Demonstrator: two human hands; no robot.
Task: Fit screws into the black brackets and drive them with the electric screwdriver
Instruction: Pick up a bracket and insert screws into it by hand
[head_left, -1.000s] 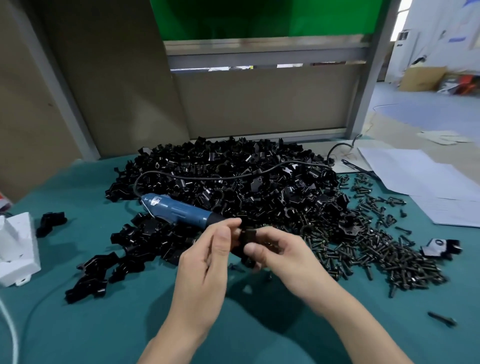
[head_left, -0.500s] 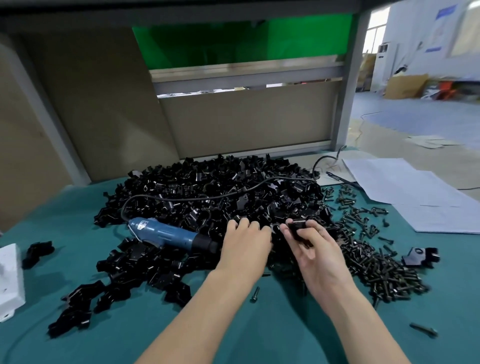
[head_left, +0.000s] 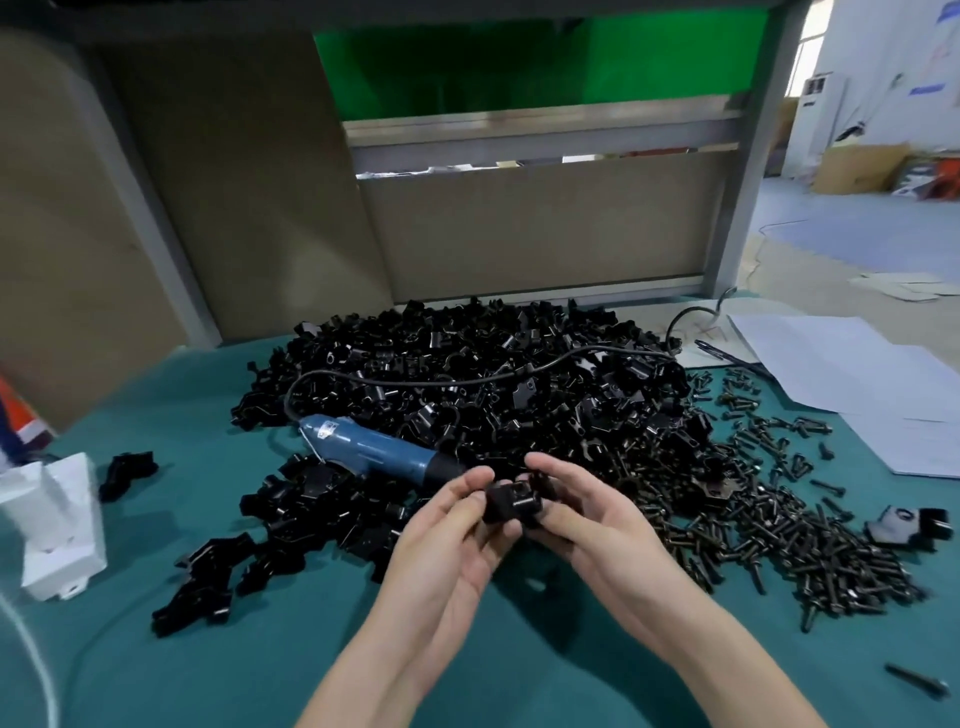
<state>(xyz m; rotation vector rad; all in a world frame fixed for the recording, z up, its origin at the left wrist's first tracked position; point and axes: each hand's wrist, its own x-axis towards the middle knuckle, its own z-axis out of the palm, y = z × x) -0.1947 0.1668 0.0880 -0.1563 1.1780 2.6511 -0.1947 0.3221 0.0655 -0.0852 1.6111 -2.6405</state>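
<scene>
On the green desk (head_left: 156, 675), the screwdriver (head_left: 374, 449) lies against the pile (head_left: 311, 499), which crowds it. The left hand (head_left: 441, 551) pinches one bracket (head_left: 511, 501), and the right hand (head_left: 597, 525) grips its other side. The hole is best turned upward and held steady. Loose screws (head_left: 779, 525) are heaped to the right.

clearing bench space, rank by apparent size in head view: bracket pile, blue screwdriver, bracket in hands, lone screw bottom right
1. bracket pile
2. blue screwdriver
3. held bracket and lone screw: alike in length, unranked
</scene>
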